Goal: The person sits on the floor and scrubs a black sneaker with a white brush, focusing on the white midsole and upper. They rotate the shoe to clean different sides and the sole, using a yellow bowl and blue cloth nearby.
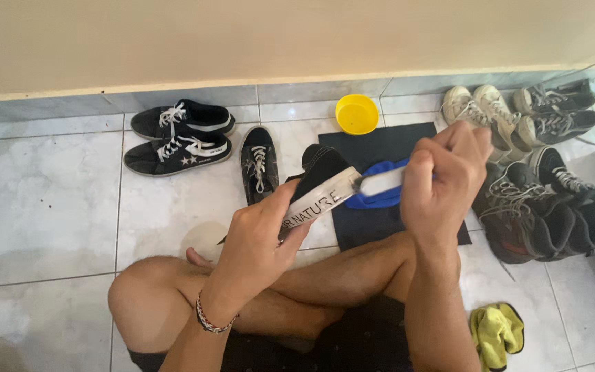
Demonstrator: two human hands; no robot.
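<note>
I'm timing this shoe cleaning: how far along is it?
Nothing looks finished yet. In hand: the left hand holds a black sneaker by its white sole, and the right hand presses a brush to it. Left: its mate, another black pair, and the shoes at the right sit untouched.

Single head cam, worn by the seated person, looks steeply down and fwd over the crossed legs (pixel 297 289) toward the wall base (pixel 173 86) at frame top. Close range: left hand (pixel 259 238) and right hand (pixel 442 179) fill the centre w/ the black shoe (pixel 321 172) held between them, while tiled floor (pixel 43 200) spreads out to pairs of shoes at left (pixel 177 134) and right (pixel 538 165). Only one view, so no overlap w/ any other; horizon slightly tilted, wall line rising to the right.
</note>
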